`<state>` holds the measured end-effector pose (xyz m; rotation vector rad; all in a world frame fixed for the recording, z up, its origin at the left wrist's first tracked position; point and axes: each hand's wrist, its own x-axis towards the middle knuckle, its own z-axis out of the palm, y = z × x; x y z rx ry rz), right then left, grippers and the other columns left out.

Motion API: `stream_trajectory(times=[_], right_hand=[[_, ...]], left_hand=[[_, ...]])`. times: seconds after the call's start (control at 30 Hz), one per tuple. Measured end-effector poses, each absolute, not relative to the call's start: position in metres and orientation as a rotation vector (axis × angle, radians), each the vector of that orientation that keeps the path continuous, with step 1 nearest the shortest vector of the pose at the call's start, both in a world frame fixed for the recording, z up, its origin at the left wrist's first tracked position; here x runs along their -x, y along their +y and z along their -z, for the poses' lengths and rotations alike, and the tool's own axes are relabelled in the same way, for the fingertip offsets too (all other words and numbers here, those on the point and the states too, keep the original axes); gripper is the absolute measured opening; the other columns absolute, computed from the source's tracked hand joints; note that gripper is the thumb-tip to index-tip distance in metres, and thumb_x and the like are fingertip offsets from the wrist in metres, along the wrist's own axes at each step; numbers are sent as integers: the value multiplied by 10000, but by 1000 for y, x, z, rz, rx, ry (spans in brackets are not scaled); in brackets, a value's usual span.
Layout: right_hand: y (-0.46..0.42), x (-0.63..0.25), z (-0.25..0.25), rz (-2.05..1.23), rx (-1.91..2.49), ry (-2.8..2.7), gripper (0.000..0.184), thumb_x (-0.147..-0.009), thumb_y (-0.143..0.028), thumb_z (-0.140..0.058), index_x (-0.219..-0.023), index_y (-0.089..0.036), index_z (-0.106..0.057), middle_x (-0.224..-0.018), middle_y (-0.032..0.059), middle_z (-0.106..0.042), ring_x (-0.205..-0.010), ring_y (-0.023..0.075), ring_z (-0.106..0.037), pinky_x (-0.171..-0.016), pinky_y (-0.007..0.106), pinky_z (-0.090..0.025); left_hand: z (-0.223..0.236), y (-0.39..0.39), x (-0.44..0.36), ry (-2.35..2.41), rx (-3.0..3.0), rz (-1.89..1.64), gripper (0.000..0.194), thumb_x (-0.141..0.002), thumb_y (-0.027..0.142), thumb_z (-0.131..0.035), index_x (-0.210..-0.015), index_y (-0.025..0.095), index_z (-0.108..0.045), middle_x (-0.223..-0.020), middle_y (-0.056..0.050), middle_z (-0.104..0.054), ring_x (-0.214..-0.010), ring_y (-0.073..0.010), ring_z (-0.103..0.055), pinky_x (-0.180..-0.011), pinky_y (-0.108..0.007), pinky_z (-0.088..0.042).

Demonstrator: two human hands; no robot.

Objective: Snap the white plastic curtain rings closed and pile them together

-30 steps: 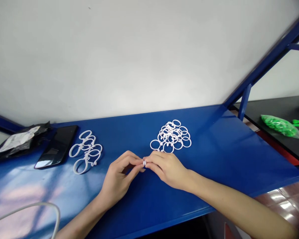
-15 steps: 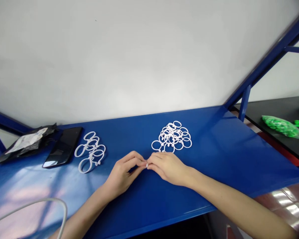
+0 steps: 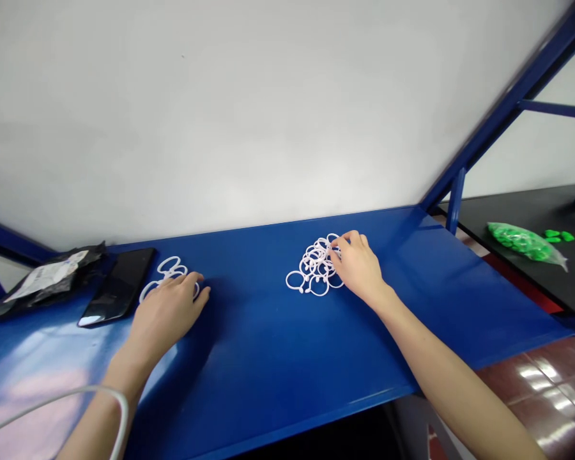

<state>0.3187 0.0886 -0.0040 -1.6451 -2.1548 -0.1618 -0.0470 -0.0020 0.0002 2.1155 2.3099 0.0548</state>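
My left hand (image 3: 172,313) hovers over a small pile of white rings (image 3: 171,263) on the left side of the blue table. Its thumb stands apart from the fingers, and the palm side is hidden from me. Farther right, my right hand (image 3: 359,265) is at a larger heap of white rings (image 3: 311,271) with small round knobs. Thumb and index fingertip come together on a ring at the heap's right edge. The hand covers part of that heap.
A black phone-like slab (image 3: 119,284) and a black plastic package (image 3: 52,278) with a white label lie at left. A pale cable (image 3: 76,390) arcs across the lower left. At right, a clear bag of green pieces (image 3: 524,243) rests on a dark table, beyond the blue frame (image 3: 455,198).
My hands, together at the table's middle before, have parted. The left moved to the left pile, and the right reached forward and right to the larger heap.
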Motion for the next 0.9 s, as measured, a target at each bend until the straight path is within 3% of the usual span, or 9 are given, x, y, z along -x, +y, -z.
stream_trajectory(times=[0.13,0.27,0.4,0.57,0.73,0.9], right_hand=[[82,-315,2,202,1586,-2159,220,-988,-239,-549,-1093,-144,-717,-1117,172,-622,-1016,326,-563,-811,449,-559],[72,-306,-1,200,1454,-2160,235,-1002,-269,-543,-1100,-145,-717,-1105,172,-635,-1033,331,-560,-856,469,-554],[54,-290,1,73,1260,-2264,222,-1017,-240,-528,-1098,-158,-717,-1089,150,-658,-1023,309,-571,-874,463,-549],[26,-269,8,-197,968,-2426,174,-1011,-238,-564,-1067,-174,-716,-1069,109,-674,-993,265,-582,-892,444,-549],[15,-261,14,-356,806,-2533,179,-1009,-259,-593,-1067,-151,-723,-1034,96,-685,-986,245,-592,-901,413,-555],[12,-261,11,-465,779,-2560,286,-1024,-306,-577,-1262,-169,-653,-1113,103,-665,-1007,230,-630,-889,400,-571]], left_hand=[[-1,-3,58,2058,-2098,-155,383,-903,289,-429,-1198,194,-655,-1123,-120,-746,-1055,-307,-694,-908,-419,-518],[0,-7,66,1924,-2155,-213,427,-802,197,-464,-1184,194,-656,-1138,-110,-737,-1086,-288,-682,-947,-389,-522],[6,-9,70,1832,-2199,-240,475,-801,134,-437,-1223,208,-642,-1204,-108,-706,-1126,-273,-670,-972,-375,-514],[11,-5,71,1834,-2213,-304,415,-860,173,-421,-1197,221,-658,-1140,-120,-697,-954,-282,-711,-827,-386,-540],[1,-7,60,1838,-2196,-348,383,-851,207,-475,-1176,224,-677,-1099,-85,-656,-649,-162,-625,-674,-310,-512],[-16,-10,26,1626,-2125,-576,245,-911,350,-548,-1005,256,-754,-988,-47,-685,-701,-157,-637,-649,-269,-517]])
